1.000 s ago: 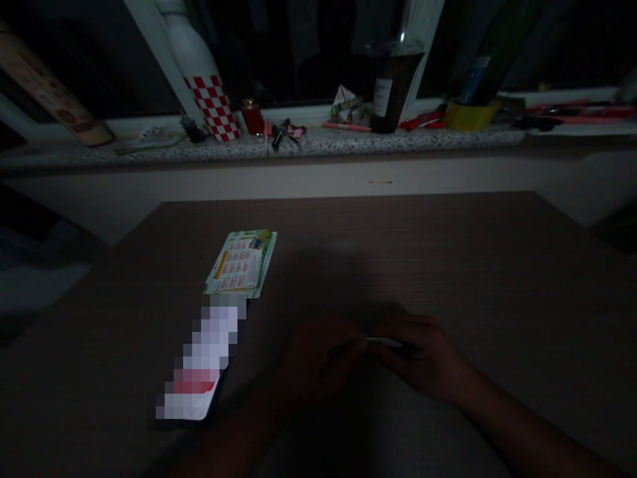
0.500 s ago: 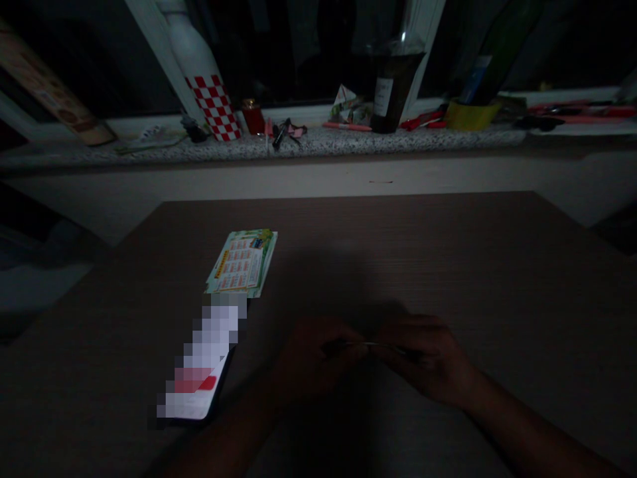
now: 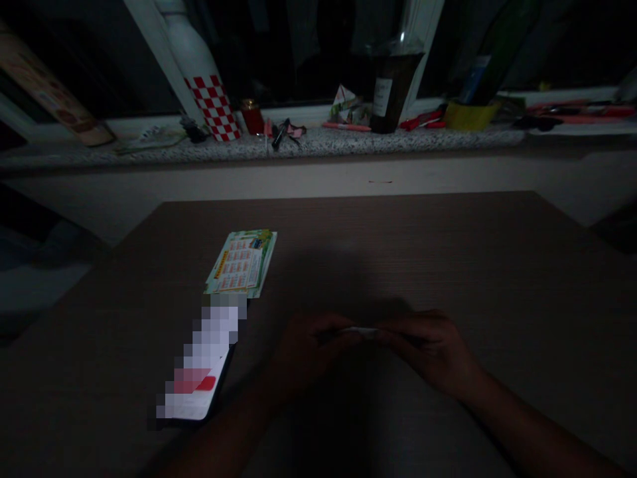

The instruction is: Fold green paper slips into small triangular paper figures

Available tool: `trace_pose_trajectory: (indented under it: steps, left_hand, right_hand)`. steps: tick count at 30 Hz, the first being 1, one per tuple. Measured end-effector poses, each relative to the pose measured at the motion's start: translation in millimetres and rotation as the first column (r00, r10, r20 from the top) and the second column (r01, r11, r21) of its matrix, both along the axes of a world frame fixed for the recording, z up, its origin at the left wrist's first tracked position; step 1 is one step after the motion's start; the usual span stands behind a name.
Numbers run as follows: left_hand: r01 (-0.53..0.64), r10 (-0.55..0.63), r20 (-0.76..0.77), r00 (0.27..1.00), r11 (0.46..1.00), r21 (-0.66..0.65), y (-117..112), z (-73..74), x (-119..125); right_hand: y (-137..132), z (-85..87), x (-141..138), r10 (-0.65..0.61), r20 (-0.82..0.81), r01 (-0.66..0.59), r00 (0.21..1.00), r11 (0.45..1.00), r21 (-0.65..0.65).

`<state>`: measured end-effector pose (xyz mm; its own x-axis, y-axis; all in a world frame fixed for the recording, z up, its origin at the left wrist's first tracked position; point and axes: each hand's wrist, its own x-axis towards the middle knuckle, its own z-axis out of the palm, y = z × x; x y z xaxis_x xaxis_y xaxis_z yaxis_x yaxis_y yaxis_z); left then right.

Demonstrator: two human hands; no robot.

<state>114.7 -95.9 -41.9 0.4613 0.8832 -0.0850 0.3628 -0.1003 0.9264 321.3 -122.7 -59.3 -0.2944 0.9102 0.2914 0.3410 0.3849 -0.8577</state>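
Between the fingertips of both hands is a thin pale strip (image 3: pixel 367 332) that looks like folded paper; the dim light hides its details. My left hand (image 3: pixel 311 345) pinches its left end between thumb and fingers. Its right end is pinched by my right hand (image 3: pixel 434 346). Both hands are held over the brown table (image 3: pixel 448 252) near its front middle. To the left of them lies a lit phone (image 3: pixel 196 401), its screen mostly blurred out. A small stack of printed cards (image 3: pixel 243 262) with green borders and a calendar-like grid touches the phone's far end.
Along the granite window sill (image 3: pixel 318 141) behind the table stand a white bottle with red checks (image 3: pixel 216 106), a small red jar (image 3: pixel 253 118), a dark labelled plastic cup (image 3: pixel 391 93) and a yellow roll of tape (image 3: pixel 470 116). A patterned tube (image 3: pixel 54 89) leans at the far left.
The strip was seen nearly edge-on as a thin line; now more of its pale face shows. The fingertips have shifted slightly around it. Phone and cards have not moved.
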Motion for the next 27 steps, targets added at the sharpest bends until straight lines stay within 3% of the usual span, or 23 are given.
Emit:
trace_pose_trajectory:
  steps: [7, 10, 12, 15, 18, 23, 27]
  left_hand:
    - [-0.078, 0.078, 0.017, 0.997, 0.997, 0.018, 0.7, -4.2, -1.0]
    - [-0.048, 0.055, -0.029, 0.998, 0.975, 0.218, -0.7, -9.3, -0.9]
    - [0.043, -0.006, -0.097, 0.995, 0.923, 0.382, -1.3, -12.0, -0.7]
    - [0.116, -0.040, -0.171, 0.985, 0.877, 0.466, -2.0, -13.2, 0.0]
    - [0.084, -0.014, -0.185, 0.983, 0.923, 0.374, -2.8, -11.5, 1.5]
    - [0.085, -0.081, -0.037, 0.996, 0.991, 0.108, -4.2, -9.9, 5.8]
    - [0.083, -0.086, 0.035, 0.996, 0.993, 0.080, -4.9, -11.9, 7.0]
  right_hand:
    - [-0.1, -1.8, -1.6, -0.100, -0.008, 0.100, 0.995, 0.995, -0.032]
    - [0.5, -1.3, -2.7, -0.101, -0.052, 0.098, 0.994, 0.994, -0.058]
    - [1.0, -1.6, -3.4, -0.086, -0.080, 0.078, 0.993, 0.992, -0.095]
    - [1.1, -2.2, -4.2, -0.062, -0.141, 0.041, 0.988, 0.988, -0.152]
    - [0.7, -2.9, -5.2, -0.055, -0.204, 0.009, 0.977, 0.975, -0.220]
    - [1.9, -6.3, -7.4, -0.080, -0.248, 0.004, 0.965, 0.956, -0.292]
    - [4.4, -6.4, -7.3, -0.044, -0.268, -0.023, 0.962, 0.971, -0.240]
